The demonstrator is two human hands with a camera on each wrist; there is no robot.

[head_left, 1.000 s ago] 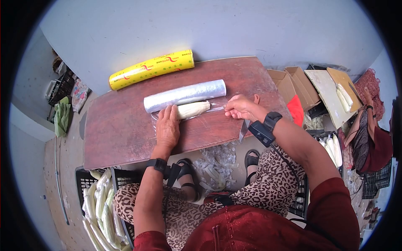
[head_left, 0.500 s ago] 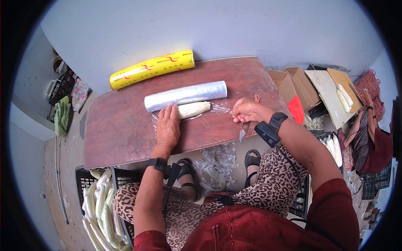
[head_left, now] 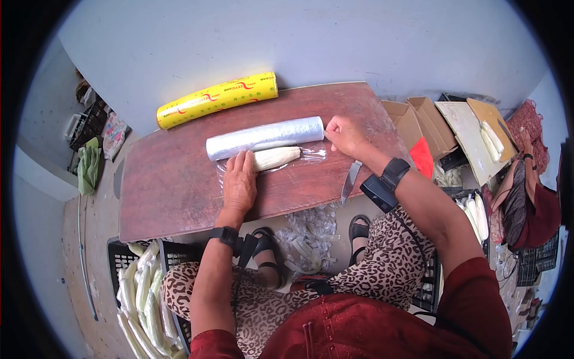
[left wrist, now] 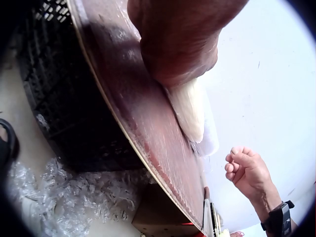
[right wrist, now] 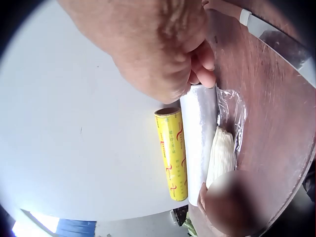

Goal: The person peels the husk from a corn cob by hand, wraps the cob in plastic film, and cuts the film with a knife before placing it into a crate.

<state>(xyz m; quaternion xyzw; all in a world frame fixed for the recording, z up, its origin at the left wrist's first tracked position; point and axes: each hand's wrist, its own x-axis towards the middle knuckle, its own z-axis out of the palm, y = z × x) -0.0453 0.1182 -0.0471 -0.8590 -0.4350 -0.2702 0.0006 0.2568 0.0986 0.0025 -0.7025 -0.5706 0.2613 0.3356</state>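
My left hand (head_left: 240, 184) rests over the left end of a pale, tapered vegetable (head_left: 277, 158), fingers extended toward the film roll. The vegetable lies on a sheet of clear film (head_left: 314, 154) along the near side of the clear film roll (head_left: 264, 137). At the roll's right end is my right hand (head_left: 348, 136), its fingers curled in. In the right wrist view the fingertips (right wrist: 206, 78) are close to the roll's end and the film's corner; no hold on the film can be made out. My left fingertips are hidden in the left wrist view.
A yellow printed roll (head_left: 217, 99) lies at the table's back edge. A knife (head_left: 351, 182) lies near the front right. Crates of pale vegetables (head_left: 146, 293) flank my legs, with crumpled film (head_left: 308, 236) between my feet. Boxes (head_left: 427, 122) and another person (head_left: 535, 203) are at right.
My right hand has come away from the film's right end, first toward me, then up to the roll's end, uncovering more of the knife. My left hand has stayed in place.
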